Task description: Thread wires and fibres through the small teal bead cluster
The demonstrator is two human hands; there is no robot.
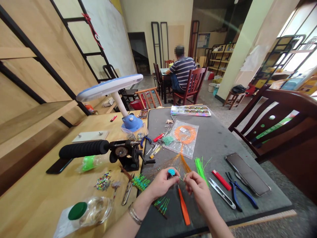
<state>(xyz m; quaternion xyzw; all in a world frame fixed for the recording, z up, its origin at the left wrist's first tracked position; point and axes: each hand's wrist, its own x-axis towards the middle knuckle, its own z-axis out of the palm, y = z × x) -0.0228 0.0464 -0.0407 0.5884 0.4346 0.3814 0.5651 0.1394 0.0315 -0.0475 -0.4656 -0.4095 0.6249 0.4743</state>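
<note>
Head view looks down on the left hand (160, 183) and right hand (198, 193), raised together over a gray-topped desk (218, 142). The left grip is closed on a small teal beaded ball (171, 172), held between thumb and fingertips, while the right grip pinches a thin strand (182, 178) running toward that ball. Orange strands (183, 162) fan out just above the hands, and a bundle of bright green strands (201, 170) lies beside the right hand. An orange-handled tool (183, 205) sits just below the hands, near blue-handled pliers (241, 191), thread snips (221, 193), a red lighter (221, 180) and a phone (247, 174). Farther up, a clear bag (182, 138) holds an orange coil and carries a small white label, too small to read; a sheet of round printed stickers (190, 110) shows no legible writing either. On the adjoining wooden desk (37, 198) are a glass jar with a green lid (77, 211), scattered mixed beads (102, 180), teal-tipped strands (141, 181), a black hand-cranked winder (123, 152) and a blue-based lamp (111, 96). A metal bangle (135, 214) circles the left wrist. Well apart, a co-worker (182, 71) in a striped shirt sits at another table.
</note>
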